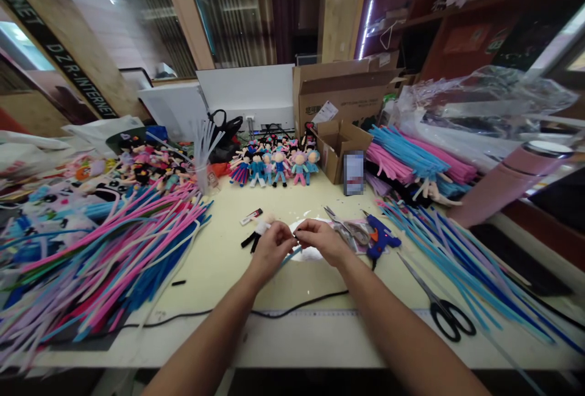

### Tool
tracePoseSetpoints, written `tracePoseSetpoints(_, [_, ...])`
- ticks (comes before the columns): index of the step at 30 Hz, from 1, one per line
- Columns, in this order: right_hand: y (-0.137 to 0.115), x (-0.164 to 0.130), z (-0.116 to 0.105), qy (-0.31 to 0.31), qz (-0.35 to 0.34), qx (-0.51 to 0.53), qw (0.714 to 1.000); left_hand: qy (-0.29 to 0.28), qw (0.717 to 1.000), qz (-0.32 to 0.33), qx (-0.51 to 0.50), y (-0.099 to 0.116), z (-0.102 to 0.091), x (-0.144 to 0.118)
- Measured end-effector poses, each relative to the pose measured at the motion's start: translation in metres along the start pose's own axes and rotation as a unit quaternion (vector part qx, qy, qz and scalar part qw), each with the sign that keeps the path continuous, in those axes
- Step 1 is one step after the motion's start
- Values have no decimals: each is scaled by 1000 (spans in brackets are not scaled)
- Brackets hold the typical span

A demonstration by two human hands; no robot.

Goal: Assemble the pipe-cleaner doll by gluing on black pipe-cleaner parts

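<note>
Black cable (292,309): at 6 o'clock, nearest edge of the pale yellow surface (219,268), running left to right under both forearms.
Black-handled scissors (445,311): at 4 o'clock, flat on the surface, blades closed, well apart from the hands.
Left hand (270,248): just left of centre, fingers pinched on the light blue fuzzy pipe cleaner (290,256).
Right hand (325,241): just right of centre, fingertips touching the left hand's, fingers pinched on the same pipe cleaner end.
Light blue fuzzy pipe cleaner: between the two hands, above a white round plate (313,254); one end trailing down towards 7 o'clock.
Progress: stem only gripped and apparently being bent or twisted at one end; no figure shape visible yet, so most of the forming judged still left.
Small unfinished doll with black limbs (256,234): at 11 o'clock of the hands, lying on the surface.
Blue glue gun (381,239): at 3 o'clock, beside silver scissors (350,228).
Loose heap of pink, blue and white pipe cleaners (105,256): at 9 o'clock.
Row of finished small dolls in blue and pink (274,167): at 12 o'clock, standing, far side.
Brown cardboard box (345,94): at 1 o'clock, behind the dolls.
</note>
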State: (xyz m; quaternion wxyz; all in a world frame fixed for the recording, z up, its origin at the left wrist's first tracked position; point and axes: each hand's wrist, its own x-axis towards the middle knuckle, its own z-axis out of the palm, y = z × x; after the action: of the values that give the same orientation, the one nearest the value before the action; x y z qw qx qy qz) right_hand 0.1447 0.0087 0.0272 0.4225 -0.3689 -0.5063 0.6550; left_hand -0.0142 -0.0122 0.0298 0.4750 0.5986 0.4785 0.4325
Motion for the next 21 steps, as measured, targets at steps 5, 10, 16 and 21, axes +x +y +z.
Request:
tracePoseSetpoints(5, [-2, 5, -11, 90, 16, 34, 995, 25, 966, 38, 253, 0, -35, 9])
tracePoseSetpoints(10, [1, 5, -27, 143, 33, 76, 986, 73, 861, -36, 502, -15, -85, 11])
tracePoseSetpoints(16, [11, 3, -32, 170, 42, 75, 982, 47, 833, -92, 544, -30, -87, 9])
tracePoseSetpoints(21, [18, 4, -34, 166, 44, 56, 984, 42, 840, -131, 525, -30, -78, 12])
